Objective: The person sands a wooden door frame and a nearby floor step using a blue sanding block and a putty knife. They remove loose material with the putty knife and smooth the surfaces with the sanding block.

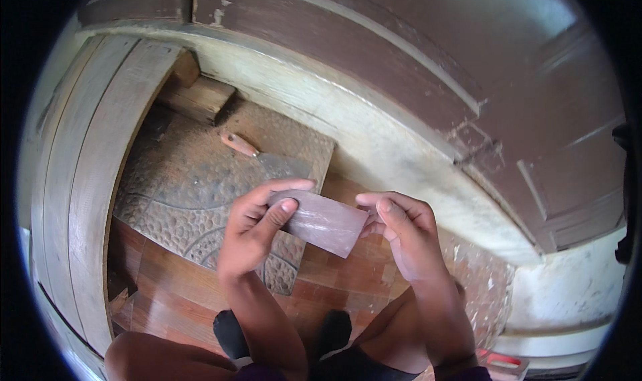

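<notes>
A greyish-purple sheet that looks like sandpaper, with pale streaks of dust across its face, is held up in front of me. My left hand pinches its left end, thumb on top and fingers beneath. At the opposite end is my right hand, its thumb and fingers apart. Its lower fingers are right by the sheet's right edge; I cannot tell whether they touch it. Beyond the sheet, a putty knife with a wooden handle lies on a pebble-patterned slab; my left hand and the sheet are nearer to me than its blade.
A plank bench runs along the left, with wooden blocks by its far end. Brown panelled woodwork stands above a pale ledge. Reddish dust covers part of the slab. A red object is at lower right.
</notes>
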`<action>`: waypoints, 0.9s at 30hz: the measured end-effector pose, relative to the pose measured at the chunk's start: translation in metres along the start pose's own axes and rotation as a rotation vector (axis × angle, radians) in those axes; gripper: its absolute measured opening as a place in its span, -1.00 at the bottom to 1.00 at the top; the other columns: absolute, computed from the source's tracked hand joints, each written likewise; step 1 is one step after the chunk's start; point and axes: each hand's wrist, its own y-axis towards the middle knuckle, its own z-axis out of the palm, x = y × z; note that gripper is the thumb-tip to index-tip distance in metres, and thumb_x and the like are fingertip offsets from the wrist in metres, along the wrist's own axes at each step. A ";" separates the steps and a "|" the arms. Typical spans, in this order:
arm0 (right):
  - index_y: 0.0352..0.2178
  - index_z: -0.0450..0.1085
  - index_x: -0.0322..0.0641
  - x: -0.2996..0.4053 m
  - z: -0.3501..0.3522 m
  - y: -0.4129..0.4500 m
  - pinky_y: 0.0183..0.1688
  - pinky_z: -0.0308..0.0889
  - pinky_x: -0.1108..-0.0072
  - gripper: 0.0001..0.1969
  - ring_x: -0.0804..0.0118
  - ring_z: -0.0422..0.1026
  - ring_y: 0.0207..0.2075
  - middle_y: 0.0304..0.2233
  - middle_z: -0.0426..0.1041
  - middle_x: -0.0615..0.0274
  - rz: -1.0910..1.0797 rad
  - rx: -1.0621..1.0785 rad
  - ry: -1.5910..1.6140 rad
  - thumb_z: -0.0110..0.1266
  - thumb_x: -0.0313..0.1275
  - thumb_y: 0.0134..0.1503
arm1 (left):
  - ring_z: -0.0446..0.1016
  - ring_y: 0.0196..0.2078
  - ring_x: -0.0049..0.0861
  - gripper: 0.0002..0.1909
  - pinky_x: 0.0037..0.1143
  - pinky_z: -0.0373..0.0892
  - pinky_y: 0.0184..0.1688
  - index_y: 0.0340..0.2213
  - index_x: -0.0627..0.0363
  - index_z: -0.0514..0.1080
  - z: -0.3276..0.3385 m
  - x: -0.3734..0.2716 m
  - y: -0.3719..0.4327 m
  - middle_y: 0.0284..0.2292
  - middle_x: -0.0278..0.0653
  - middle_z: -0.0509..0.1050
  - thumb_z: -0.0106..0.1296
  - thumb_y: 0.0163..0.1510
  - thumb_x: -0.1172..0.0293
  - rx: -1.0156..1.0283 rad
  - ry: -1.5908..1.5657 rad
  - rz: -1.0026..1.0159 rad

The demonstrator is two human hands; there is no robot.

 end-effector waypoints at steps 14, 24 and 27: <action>-0.23 0.47 -0.44 0.008 -0.017 -0.026 -0.24 0.36 0.64 -0.73 0.46 0.47 -0.31 -0.37 0.53 0.13 0.026 -0.011 -0.082 0.14 -0.38 0.14 | 0.44 -0.32 -0.63 -0.78 -0.62 0.34 -0.26 -0.19 0.30 0.48 0.021 0.018 0.011 -0.33 -0.20 0.53 0.01 0.13 0.49 0.105 0.083 0.153; -0.27 0.50 -0.39 0.012 -0.016 -0.030 -0.26 0.32 0.69 -0.74 0.50 0.47 -0.34 -0.35 0.54 0.13 -0.236 0.027 -0.302 0.29 -0.52 -0.04 | 0.43 -0.35 -0.65 -0.79 -0.63 0.32 -0.28 -0.21 0.32 0.50 0.010 0.008 0.004 -0.36 -0.21 0.53 0.00 0.12 0.53 0.091 0.096 0.153; -0.29 0.51 -0.37 0.010 -0.009 -0.028 -0.26 0.32 0.70 -0.75 0.51 0.47 -0.36 -0.36 0.55 0.14 -0.200 0.044 -0.258 0.30 -0.51 -0.05 | 0.43 -0.36 -0.65 -0.79 -0.63 0.32 -0.29 -0.20 0.32 0.50 0.008 0.006 0.002 -0.37 -0.20 0.53 0.00 0.12 0.54 0.090 0.099 0.171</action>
